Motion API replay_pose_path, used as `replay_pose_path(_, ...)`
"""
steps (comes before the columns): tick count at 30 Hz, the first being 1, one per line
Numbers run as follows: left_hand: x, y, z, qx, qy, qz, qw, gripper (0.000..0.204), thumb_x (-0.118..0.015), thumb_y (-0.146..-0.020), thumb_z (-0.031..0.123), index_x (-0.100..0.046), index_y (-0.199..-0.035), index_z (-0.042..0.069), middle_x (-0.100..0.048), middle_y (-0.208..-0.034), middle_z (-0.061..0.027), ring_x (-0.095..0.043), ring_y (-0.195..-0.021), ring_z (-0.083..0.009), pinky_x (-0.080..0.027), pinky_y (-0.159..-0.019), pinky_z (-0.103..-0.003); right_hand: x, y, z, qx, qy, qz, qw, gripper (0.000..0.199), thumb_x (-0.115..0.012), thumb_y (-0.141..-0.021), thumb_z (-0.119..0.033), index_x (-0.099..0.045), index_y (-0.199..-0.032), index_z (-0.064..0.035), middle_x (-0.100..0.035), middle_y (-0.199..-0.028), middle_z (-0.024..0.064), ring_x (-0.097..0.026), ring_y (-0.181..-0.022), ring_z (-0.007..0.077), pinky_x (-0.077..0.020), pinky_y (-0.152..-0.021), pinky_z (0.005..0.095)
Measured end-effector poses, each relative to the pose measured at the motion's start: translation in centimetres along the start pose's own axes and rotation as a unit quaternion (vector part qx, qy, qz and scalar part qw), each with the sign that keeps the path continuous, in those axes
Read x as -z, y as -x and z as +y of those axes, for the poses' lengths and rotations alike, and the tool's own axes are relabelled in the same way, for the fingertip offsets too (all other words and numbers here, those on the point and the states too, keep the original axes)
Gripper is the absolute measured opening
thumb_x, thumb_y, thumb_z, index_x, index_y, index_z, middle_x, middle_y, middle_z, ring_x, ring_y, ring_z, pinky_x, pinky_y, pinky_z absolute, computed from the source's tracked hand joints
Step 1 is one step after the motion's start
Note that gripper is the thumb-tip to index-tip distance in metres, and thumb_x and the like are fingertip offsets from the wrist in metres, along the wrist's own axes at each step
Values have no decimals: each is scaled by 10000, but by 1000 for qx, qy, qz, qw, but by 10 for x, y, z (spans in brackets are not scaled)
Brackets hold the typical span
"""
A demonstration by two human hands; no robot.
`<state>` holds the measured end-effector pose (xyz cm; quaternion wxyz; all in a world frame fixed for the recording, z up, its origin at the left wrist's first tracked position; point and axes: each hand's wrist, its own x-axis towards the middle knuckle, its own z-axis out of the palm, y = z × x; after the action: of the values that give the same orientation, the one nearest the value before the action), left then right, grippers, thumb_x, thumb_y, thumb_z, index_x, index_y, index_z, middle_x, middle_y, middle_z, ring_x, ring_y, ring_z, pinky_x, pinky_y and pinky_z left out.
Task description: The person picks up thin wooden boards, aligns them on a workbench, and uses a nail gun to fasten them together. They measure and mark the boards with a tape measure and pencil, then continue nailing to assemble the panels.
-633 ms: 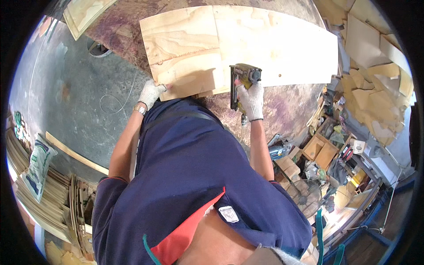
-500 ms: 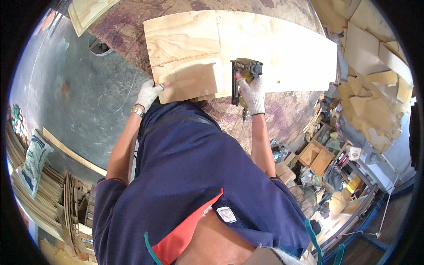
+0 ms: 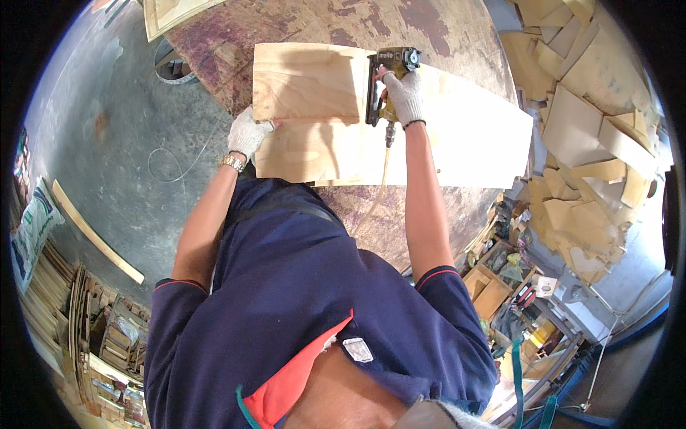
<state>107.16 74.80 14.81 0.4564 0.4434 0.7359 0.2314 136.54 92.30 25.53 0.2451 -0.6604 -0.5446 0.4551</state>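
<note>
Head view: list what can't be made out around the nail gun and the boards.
- Nail gun nose: pressed against the boards, so whether a nail is going in stays hidden.
- Right hand fingers: wrapped round the grip; the trigger is covered by the glove.
- Left hand fingertips: partly tucked at the small board edge.
- Large board near edge: partly hidden by the person's body.

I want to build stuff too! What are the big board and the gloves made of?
The board looks like pale, unpainted plywood: grain and knots show. The gloves look like white knitted cotton, ribbed at the wrist, on the left hand and right hand.
</note>
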Motion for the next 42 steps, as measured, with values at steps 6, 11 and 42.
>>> replay_pose_path(6,-4,2,-3,-10,4,10,1000,600,-815,-755,540,-692,-1140,96,-742,-1038,-184,-695,-983,-383,-548,-813,-468,-10,-31,4,-2,75,8,997,240,-734,-889,-215,-701,-949,16,-723,-766,66,-595,-480,144,-481,-474,308)
replay_pose_path(11,-5,-2,-6,0,-51,1,999,557,-803,-792,497,-699,-1168,101,-752,-1043,-155,-699,-981,-356,-534,-826,-440,-15,-38,6,8,69,2,998,260,-737,-880,-230,-699,-953,17,-704,-731,72,-599,-483,158,-496,-482,327)
replay_pose_path(42,0,-4,-3,-18,-31,-18,999,581,-797,-797,505,-692,-1176,76,-743,-1068,-186,-694,-1000,-374,-534,-843,-445,-7,20,21,-51,153,-29,986,225,-663,-837,-134,-663,-1007,12,-657,-686,112,-599,-474,196,-514,-491,363)
